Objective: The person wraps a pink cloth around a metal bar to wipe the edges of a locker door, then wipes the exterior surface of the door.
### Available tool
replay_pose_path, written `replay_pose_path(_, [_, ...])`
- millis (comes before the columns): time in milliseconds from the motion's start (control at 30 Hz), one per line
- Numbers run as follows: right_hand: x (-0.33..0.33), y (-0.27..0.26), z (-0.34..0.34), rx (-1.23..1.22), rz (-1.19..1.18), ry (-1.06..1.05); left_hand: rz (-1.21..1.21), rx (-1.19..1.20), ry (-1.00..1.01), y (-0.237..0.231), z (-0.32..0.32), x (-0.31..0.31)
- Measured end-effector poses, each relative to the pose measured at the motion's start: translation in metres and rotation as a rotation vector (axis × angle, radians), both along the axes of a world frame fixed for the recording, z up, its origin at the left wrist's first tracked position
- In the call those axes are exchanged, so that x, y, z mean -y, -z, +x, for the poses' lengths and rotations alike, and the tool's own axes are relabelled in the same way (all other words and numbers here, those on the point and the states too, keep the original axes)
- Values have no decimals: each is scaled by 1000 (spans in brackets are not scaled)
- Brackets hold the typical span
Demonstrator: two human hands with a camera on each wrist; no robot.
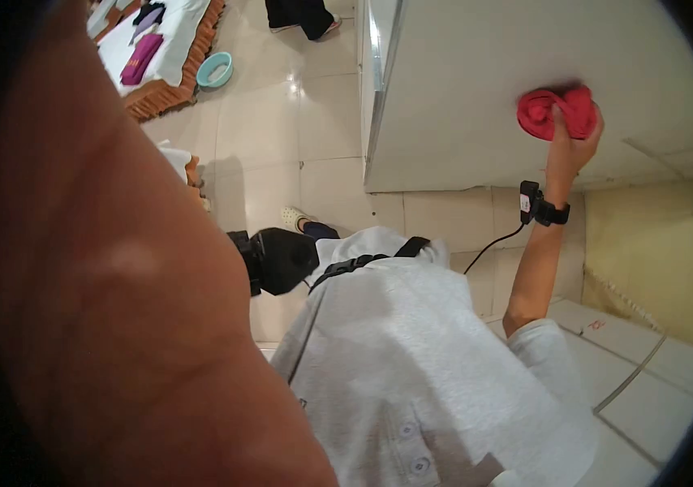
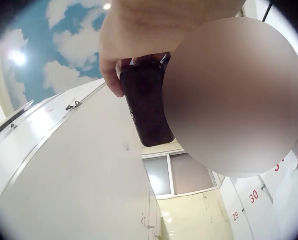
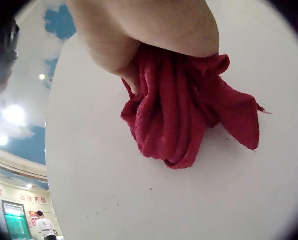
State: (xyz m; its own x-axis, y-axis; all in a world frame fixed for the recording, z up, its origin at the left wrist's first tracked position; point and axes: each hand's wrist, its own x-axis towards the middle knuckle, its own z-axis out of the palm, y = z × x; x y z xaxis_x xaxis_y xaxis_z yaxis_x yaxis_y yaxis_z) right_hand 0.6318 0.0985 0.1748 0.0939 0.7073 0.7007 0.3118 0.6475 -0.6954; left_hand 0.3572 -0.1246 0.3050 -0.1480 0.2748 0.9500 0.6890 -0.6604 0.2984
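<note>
In the head view my right hand (image 1: pixel 575 154) holds a bunched red cloth (image 1: pixel 535 122) against a broad white panel (image 1: pixel 460 105). From the right wrist, the cloth (image 3: pixel 171 120) hangs in folds below the hand (image 3: pixel 159 30), and one loose corner sticks out to the side. My left forearm (image 1: pixel 168 316) is raised close to the head camera, with its hand outside that view. The left wrist view shows the left hand (image 2: pixel 139 35) up beside the blurred head, its fingers gripping a black rectangular device (image 2: pixel 148 107); some fingertips are hidden behind it.
White numbered lockers (image 2: pixel 249 200) stand beyond the head. A light blue basin (image 1: pixel 215 71) is on the tiled floor (image 1: pixel 326 122), near a bed with a white cover (image 1: pixel 188 40). Another person's legs (image 1: pixel 302 16) show at the top. A cable (image 1: pixel 492 250) runs from the right wrist camera.
</note>
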Motion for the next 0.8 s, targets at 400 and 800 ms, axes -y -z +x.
replay_pose_path(400, [2, 6, -36, 281, 383, -14, 19, 13, 198, -10, -16, 31])
replay_pose_path(800, [29, 23, -55, 451, 284, -70, -731, 180, 77, 118, -13, -85])
